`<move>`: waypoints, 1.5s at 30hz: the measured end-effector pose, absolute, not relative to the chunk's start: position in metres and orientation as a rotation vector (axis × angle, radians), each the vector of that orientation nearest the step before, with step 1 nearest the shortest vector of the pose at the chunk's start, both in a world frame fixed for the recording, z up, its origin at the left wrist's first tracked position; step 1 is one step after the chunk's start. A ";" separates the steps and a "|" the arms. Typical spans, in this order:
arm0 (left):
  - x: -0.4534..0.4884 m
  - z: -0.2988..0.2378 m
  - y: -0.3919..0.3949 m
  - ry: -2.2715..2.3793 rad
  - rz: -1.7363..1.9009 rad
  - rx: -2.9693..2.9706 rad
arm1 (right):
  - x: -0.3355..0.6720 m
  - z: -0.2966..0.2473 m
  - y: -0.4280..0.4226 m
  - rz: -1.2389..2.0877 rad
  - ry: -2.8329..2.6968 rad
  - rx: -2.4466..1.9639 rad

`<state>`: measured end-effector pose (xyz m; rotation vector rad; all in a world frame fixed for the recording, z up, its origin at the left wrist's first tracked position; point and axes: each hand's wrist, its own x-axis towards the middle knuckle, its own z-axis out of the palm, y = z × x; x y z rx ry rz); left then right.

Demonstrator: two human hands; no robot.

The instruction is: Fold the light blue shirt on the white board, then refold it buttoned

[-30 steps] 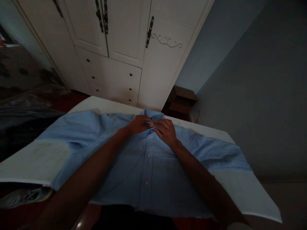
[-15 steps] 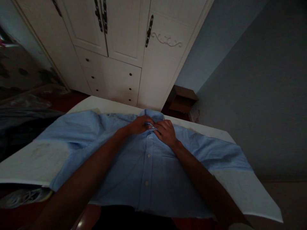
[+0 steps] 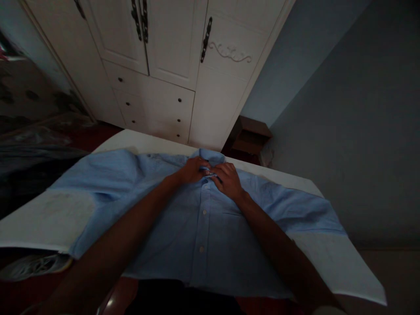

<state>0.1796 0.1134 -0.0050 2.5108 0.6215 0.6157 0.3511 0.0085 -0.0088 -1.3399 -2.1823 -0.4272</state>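
Note:
A light blue button-up shirt (image 3: 167, 232) lies front side up, its sleeves spread to both sides and its collar (image 3: 211, 155) at the far edge. Just below the collar, my left hand (image 3: 193, 169) pinches the front placket from the left. Opposite it, my right hand (image 3: 228, 178) grips the same fold of cloth, the fingertips of both hands nearly meeting. The cloth between them is lifted and bunched; whether a button is in the fingers is hidden. Lower down, white buttons (image 3: 201, 249) run along the placket.
Under the shirt is a white table (image 3: 337, 262). Behind it stands a white wardrobe (image 3: 157, 98) with drawers and dark handles. A small brown cabinet (image 3: 252, 133) sits by the grey wall. A shoe (image 3: 36, 267) is on the red floor at the lower left; dark cloth (image 3: 29, 175) lies left of the table.
Both hands stay at the same spot below the collar, with only slight finger movement on the cloth. The view has shifted a little; the shirt lies as before.

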 end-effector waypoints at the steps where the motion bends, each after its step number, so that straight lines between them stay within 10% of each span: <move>1: 0.180 -0.005 0.114 0.613 0.618 2.507 | 0.351 -0.008 0.008 -0.430 -2.185 -1.343; 45: 0.172 0.014 0.094 0.783 0.556 2.608 | 0.348 -0.015 0.018 -0.224 -2.185 -1.556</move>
